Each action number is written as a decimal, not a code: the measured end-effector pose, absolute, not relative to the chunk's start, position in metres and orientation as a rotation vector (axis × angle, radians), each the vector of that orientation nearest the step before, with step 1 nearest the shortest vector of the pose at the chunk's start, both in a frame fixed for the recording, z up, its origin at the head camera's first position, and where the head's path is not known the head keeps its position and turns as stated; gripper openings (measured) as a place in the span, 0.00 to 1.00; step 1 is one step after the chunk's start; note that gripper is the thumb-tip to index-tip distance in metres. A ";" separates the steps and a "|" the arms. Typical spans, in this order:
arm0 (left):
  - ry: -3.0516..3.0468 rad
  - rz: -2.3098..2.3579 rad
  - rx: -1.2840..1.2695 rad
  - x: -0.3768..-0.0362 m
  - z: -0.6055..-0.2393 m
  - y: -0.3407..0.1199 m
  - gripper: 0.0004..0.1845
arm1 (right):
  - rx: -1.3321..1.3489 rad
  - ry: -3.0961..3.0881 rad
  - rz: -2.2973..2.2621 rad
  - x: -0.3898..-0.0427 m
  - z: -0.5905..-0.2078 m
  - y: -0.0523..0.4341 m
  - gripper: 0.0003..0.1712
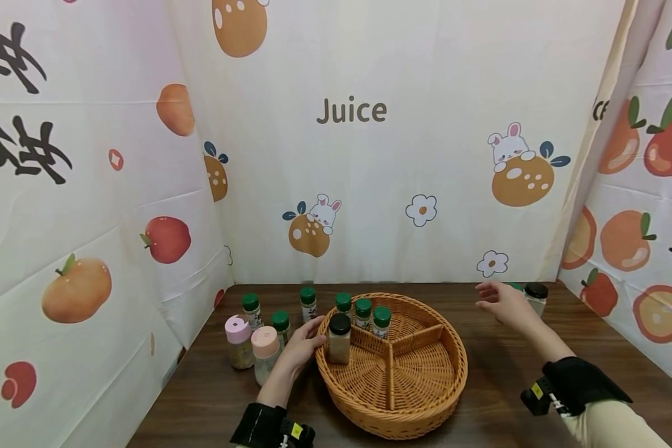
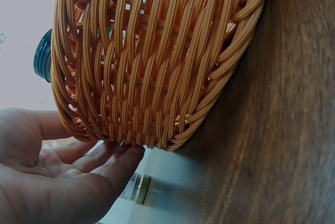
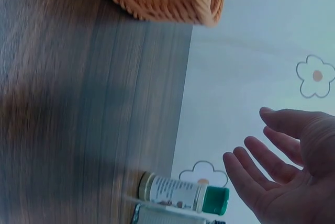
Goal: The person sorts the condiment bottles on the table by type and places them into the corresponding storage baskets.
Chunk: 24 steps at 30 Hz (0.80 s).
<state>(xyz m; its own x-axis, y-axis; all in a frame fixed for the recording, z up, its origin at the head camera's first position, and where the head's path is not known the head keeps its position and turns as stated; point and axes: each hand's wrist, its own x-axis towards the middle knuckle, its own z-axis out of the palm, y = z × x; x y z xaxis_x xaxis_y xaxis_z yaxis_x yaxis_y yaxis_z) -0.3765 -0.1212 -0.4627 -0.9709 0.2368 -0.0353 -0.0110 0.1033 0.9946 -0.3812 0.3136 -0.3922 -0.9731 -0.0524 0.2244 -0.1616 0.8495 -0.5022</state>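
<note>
A round wicker basket (image 1: pixel 425 398) with three compartments sits mid-table. A black-lidded jar (image 1: pixel 340 339) stands in its left compartment and two green-lidded bottles (image 1: pixel 372 316) in the back one. My left hand (image 1: pixel 312 337) is open, its straight fingers touching the basket's left wall. In the left wrist view the fingertips (image 2: pixel 128 156) meet the weave (image 2: pixel 157 62) near its base. My right hand (image 1: pixel 490 297) hovers open and holds nothing, just left of a black-lidded jar (image 1: pixel 536 297). In the right wrist view that hand (image 3: pixel 277 166) is spread near a green-lidded bottle (image 3: pixel 183 192).
Left of the basket stand three green-lidded bottles (image 1: pixel 280 323) and two pink-lidded jars (image 1: pixel 238 341). Another green lid (image 1: pixel 343 303) shows at the basket's back rim. Printed cloth walls (image 1: pixel 369 186) close in the dark wooden table (image 1: pixel 509 386) on three sides.
</note>
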 end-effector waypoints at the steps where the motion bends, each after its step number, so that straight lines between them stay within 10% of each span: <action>1: 2.187 1.976 0.227 -0.377 -0.462 -0.121 0.29 | 0.160 -2.816 0.782 -0.381 -0.391 0.316 0.22; 24: 2.189 1.972 0.255 -0.375 -0.462 -0.121 0.29 | -0.007 -2.752 0.653 -0.391 -0.394 0.363 0.29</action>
